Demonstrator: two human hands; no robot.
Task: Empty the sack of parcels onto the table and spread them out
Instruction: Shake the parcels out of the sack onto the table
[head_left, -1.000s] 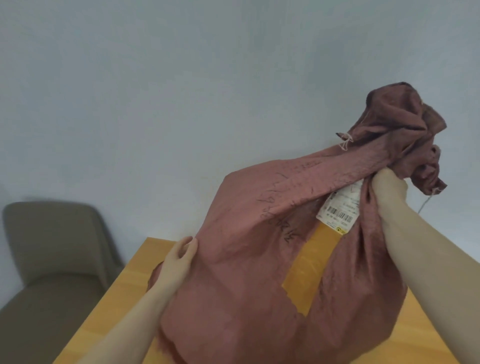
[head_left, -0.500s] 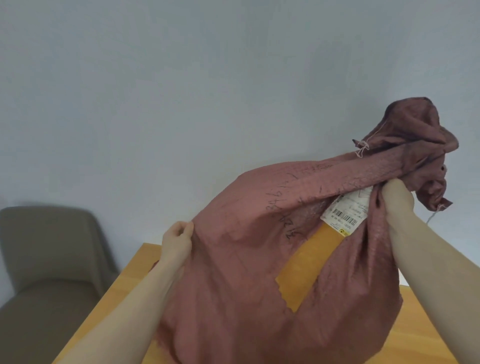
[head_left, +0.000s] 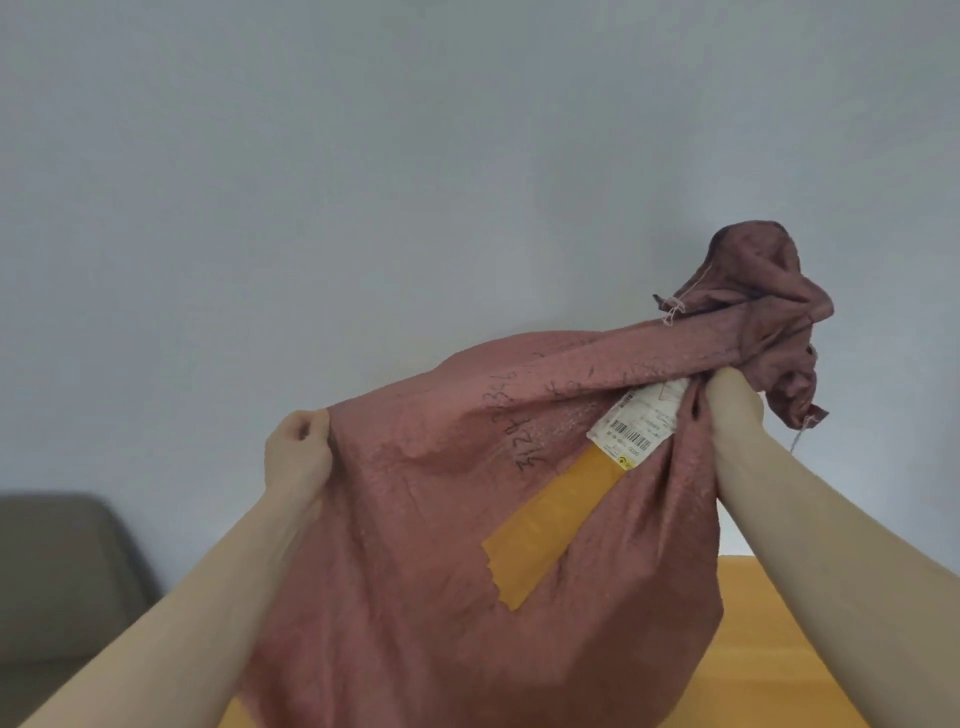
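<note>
While both hands hoist it above the wooden table, the reddish woven sack looks full and bunched closed; no parcels seen out. Left hand pinches a fold at its left side, right hand clenches the gathered neck beside the barcode label. Judged: emptying and spreading all remain.

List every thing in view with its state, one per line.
sack: lifted, bulging, neck bunched shut
left hand: pinches the sack's side
right hand: grips the bunched neck
label: stuck on sack, creased
orange tape: stuck on sack, lower end torn
table: mostly hidden by sack
chair: unoccupied
</note>
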